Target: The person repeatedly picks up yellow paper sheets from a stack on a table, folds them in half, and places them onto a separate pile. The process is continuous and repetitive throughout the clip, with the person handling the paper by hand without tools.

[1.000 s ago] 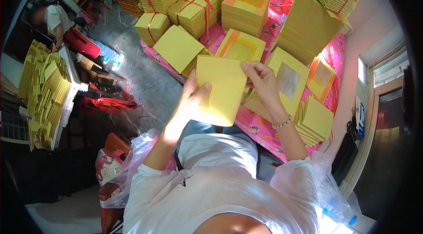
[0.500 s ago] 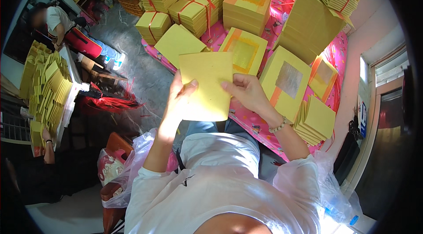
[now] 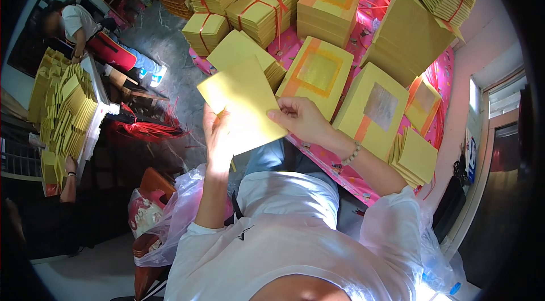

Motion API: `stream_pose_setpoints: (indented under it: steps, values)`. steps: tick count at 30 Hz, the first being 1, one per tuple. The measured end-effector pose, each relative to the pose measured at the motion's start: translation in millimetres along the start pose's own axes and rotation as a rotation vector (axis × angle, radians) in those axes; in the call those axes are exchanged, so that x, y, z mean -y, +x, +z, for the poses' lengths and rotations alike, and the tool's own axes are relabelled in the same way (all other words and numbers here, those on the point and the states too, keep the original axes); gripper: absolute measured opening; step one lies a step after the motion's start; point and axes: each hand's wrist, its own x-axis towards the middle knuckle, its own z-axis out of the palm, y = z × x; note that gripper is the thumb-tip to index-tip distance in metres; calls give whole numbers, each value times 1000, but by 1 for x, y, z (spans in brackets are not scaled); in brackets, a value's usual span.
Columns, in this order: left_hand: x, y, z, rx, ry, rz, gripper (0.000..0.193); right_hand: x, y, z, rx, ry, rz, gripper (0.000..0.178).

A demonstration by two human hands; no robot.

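Between my two hands is a flat yellow paper envelope (image 3: 247,102), tilted with its upper edge toward the left and brightly sunlit. My left hand (image 3: 217,128) grips its lower left side, thumb on the face and the other fingers behind. At the right edge, my right hand (image 3: 298,118) pinches it between thumb and curled fingers. Just beyond it lies a stack of similar envelopes (image 3: 241,51) on a pink patterned cloth (image 3: 318,156). A taped yellow stack with a clear window-like patch (image 3: 318,74) stands close to my right hand.
Several bundles tied with red string (image 3: 258,11) fill the far side. A big cardboard box (image 3: 406,34) rises at the right. At the left, a table (image 3: 93,82) bears piled envelopes; a person (image 3: 85,26) stands there and another's hand (image 3: 69,182) reaches in. A chair (image 3: 149,247) holds plastic bags.
The envelope has turned counter-clockwise from upright to tilted and shifted left. My hands have moved left with it, both still gripping. The whole view has shifted slightly.
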Motion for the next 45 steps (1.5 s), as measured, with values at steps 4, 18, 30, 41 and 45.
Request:
stream_pose_setpoints:
  steps: [4,18,30,41,45]
  values:
    - [-8,13,2,-57,101,97,38,-3,15,-4,10,-72,-17,20]
    - [80,157,-55,-121,451,101,48,-4,143,-42,-358,-515,-188,27]
    - [67,148,6,137,1405,766,53,-39,153,-56,-391,-489,-67,26]
    - [100,152,22,169,1515,636,46,-31,127,-70,-416,-602,-75,28]
    - [105,153,21,149,1589,669,44,-6,88,-88,-407,-592,-195,27]
